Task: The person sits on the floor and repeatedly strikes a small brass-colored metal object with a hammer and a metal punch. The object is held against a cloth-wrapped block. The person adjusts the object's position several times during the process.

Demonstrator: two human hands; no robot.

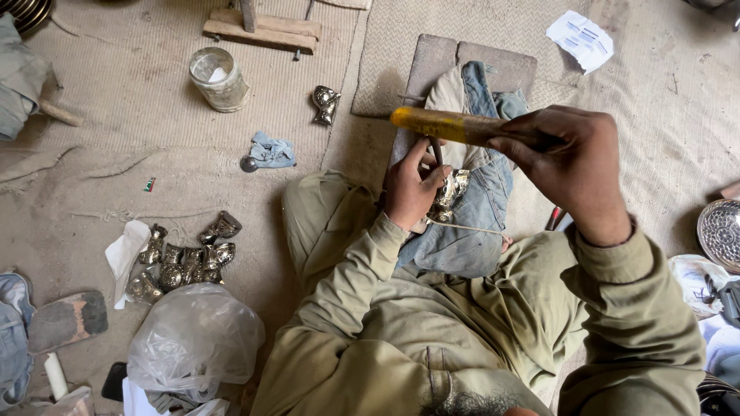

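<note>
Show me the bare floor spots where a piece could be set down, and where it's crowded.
Free: the mat between the glass jar and the blue rag; the right side below the white paper. Crowded: around the pile of metal pieces and plastic bag, and the lap, where left hand and right hand work.

Open mat [116, 166] left of my knee, free path there. Further left, cluster of metal pieces [181, 258] and plastic bag [193, 339] block floor. Glass jar [219, 78] and blue rag [271, 150] sit ahead-left, gap between them. Wooden block [432, 65] and denim cloth [470, 216] fill centre. Right side: bare mat past paper slip [580, 38], metal plate [721, 231] at edge.
</note>
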